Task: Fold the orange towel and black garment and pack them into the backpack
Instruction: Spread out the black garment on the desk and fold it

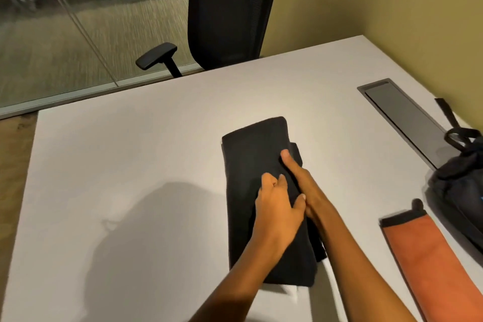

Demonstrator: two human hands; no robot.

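Centre frame, on the desk [130, 165]: black garment [257, 154], folded long, soft and limp. Your left hand [277, 206] presses flat on it; right hand [303, 183] lies straight-fingered along its right edge. Lift from beneath both ends. Lower right: orange towel [428, 256], folded; backpack [460, 191] just beyond.

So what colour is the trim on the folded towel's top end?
Black, on the orange towel, in the head view.

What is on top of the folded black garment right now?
Both hands lie on the black garment: the left hand presses near its middle, and the right hand lies along its right edge. The cloth beneath the hands is covered; the table lies underneath.
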